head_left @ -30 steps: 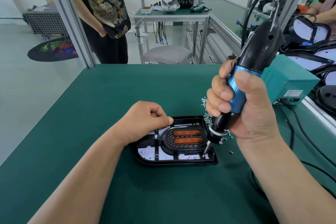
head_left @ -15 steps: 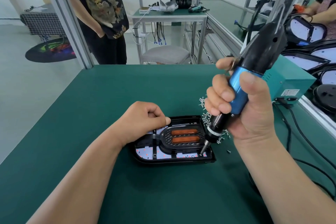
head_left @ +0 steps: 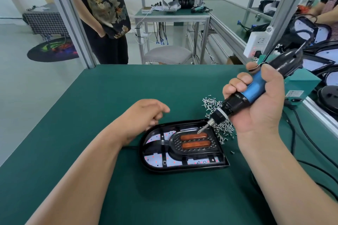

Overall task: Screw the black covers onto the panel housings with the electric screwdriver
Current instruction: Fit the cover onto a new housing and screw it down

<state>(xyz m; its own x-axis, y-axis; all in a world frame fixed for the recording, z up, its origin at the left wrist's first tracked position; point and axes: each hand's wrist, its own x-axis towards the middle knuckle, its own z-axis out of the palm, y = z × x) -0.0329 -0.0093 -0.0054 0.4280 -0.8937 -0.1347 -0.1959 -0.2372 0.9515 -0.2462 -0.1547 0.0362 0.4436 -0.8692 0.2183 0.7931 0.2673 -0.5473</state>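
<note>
A black panel housing [head_left: 184,167] lies on the green table, its white board dotted with red lights. The black cover [head_left: 193,150] with two orange bars sits inside it. My right hand [head_left: 259,107] grips the blue and black electric screwdriver [head_left: 243,97], tilted so its bit hangs just above the cover's far orange bar. My left hand [head_left: 144,117] hovers at the housing's far left corner, fingers loosely curled and holding nothing.
A heap of small silver screws [head_left: 217,115] lies right of the housing. A teal power box [head_left: 301,82] and black cables [head_left: 311,142] sit at the right edge, with more housings [head_left: 325,64] beyond. A person [head_left: 104,23] stands behind the table frame.
The screwdriver has lifted off the housing's near right corner and swung to the far side. My left hand has let go of the housing and drawn back, and my view has shifted closer.
</note>
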